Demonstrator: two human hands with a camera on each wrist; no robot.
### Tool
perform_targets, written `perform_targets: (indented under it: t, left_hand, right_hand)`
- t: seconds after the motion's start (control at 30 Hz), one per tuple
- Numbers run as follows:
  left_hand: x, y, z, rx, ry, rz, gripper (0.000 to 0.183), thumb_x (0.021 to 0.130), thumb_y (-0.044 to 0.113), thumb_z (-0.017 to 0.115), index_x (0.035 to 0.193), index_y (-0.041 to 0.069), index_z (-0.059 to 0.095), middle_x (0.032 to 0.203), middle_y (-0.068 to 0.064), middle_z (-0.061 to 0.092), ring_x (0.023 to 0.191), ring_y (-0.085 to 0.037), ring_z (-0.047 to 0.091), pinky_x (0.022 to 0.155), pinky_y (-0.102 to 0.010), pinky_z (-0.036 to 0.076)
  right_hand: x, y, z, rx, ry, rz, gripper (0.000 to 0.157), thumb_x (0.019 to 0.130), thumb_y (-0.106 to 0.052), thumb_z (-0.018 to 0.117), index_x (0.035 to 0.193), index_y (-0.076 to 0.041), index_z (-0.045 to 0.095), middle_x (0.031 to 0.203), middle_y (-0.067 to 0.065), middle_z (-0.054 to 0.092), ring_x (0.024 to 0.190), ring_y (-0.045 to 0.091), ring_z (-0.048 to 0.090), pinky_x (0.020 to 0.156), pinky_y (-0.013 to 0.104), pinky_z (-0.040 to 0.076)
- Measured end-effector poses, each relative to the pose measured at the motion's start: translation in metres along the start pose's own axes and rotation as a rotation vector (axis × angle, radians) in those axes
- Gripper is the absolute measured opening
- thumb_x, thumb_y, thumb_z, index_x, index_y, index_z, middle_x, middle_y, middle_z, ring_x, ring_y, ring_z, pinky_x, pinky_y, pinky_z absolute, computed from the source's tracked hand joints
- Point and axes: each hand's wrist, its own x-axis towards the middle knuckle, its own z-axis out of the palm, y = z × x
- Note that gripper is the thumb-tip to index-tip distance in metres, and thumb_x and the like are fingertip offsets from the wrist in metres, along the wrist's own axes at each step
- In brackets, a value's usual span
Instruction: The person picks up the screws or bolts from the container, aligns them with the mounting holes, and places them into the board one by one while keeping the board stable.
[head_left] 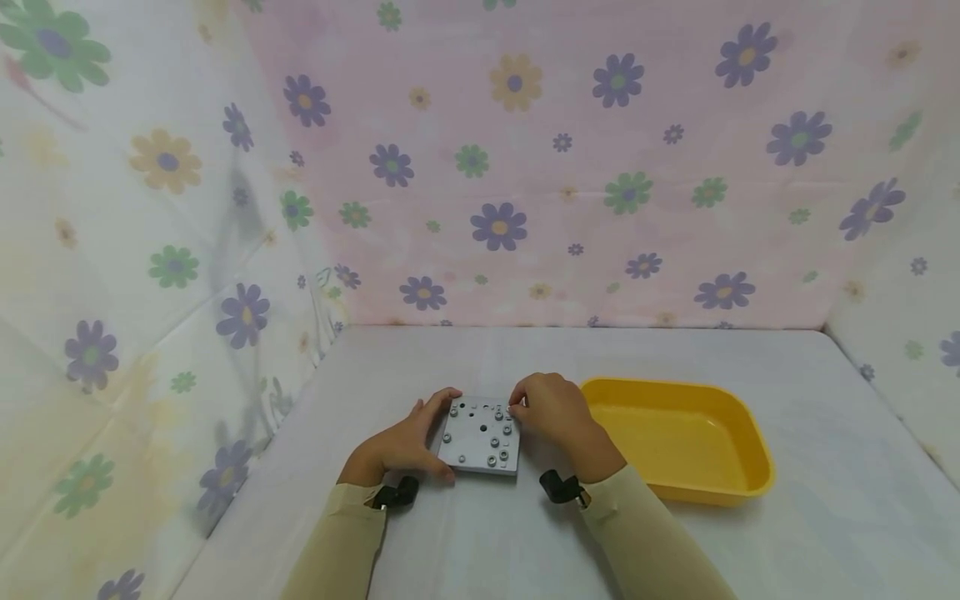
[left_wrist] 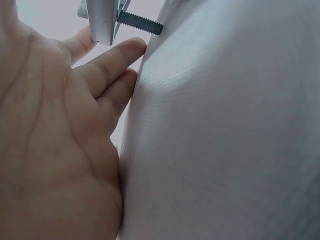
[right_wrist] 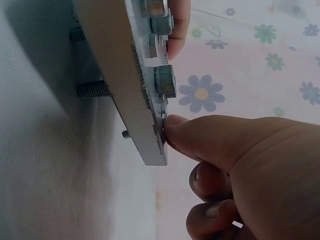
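A square silver metal plate [head_left: 472,442] stands on the white table, carrying several socket-head bolts [right_wrist: 165,80] and a few bare holes. Threaded bolt shanks [left_wrist: 142,23] stick out beneath it. My left hand [head_left: 405,442] holds the plate from the left, thumb at its near corner and index finger at the far one; its other fingers [left_wrist: 112,65] extend by the tabletop. At the far right corner my right hand [head_left: 555,417] pinches a small screw, its head mostly hidden by the thumb. A short screw end [right_wrist: 125,134] shows below that spot. The other right fingers are curled.
A yellow plastic tray [head_left: 675,492] stands on the table [head_left: 480,550] just right of my right hand and forearm. Flower-patterned cloth [head_left: 555,167] walls the table at the back and both sides. Each wrist wears a small black camera [head_left: 558,487].
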Motion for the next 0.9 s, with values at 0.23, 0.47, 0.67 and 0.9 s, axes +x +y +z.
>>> perform_targets:
  t: [0.23, 0.47, 0.67, 0.9]
  left_hand:
    - [0.0000, -0.0009, -0.0009, 0.004, -0.009, 0.020, 0.132, 0.054, 0.037, 0.099, 0.161, 0.034, 0.023, 0.171, 0.000, 0.025, 0.162, -0.033, 0.002, 0.128, -0.061, -0.004]
    - [0.0007, -0.0004, -0.0002, -0.003, -0.004, 0.028, 0.131, 0.053, 0.037, 0.099, 0.161, 0.034, 0.024, 0.171, -0.002, 0.027, 0.161, -0.038, -0.001, 0.126, -0.064, -0.004]
    - [0.0010, -0.0023, 0.0002, -0.002, -0.006, 0.024, 0.132, 0.053, 0.038, 0.100, 0.160, 0.036, 0.024, 0.171, 0.001, 0.026, 0.161, -0.035, -0.001, 0.127, -0.062, -0.004]
    - [0.0019, -0.0029, 0.0002, -0.013, -0.004, 0.041, 0.132, 0.052, 0.038, 0.099, 0.161, 0.033, 0.024, 0.171, -0.001, 0.027, 0.162, -0.035, 0.002, 0.127, -0.062, -0.006]
  right_hand:
    - [0.0010, -0.0002, -0.0001, 0.005, -0.009, 0.009, 0.007, 0.093, -0.029, 0.078, 0.098, -0.024, 0.080, 0.077, -0.006, 0.062, 0.073, 0.016, 0.056, 0.064, 0.028, 0.046]
    - [0.0016, 0.0009, 0.0011, 0.011, -0.006, 0.020, 0.006, 0.092, -0.029, 0.079, 0.097, -0.025, 0.080, 0.077, -0.006, 0.062, 0.075, 0.017, 0.056, 0.065, 0.029, 0.046]
    - [0.0002, 0.0013, -0.0004, 0.024, -0.017, 0.029, 0.006, 0.091, -0.029, 0.080, 0.096, -0.026, 0.080, 0.078, -0.005, 0.062, 0.077, 0.017, 0.055, 0.065, 0.029, 0.046]
    - [0.0005, 0.0007, -0.0034, 0.075, -0.015, 0.045, 0.005, 0.091, -0.027, 0.081, 0.095, -0.026, 0.082, 0.081, -0.007, 0.065, 0.082, 0.017, 0.057, 0.070, 0.030, 0.048]
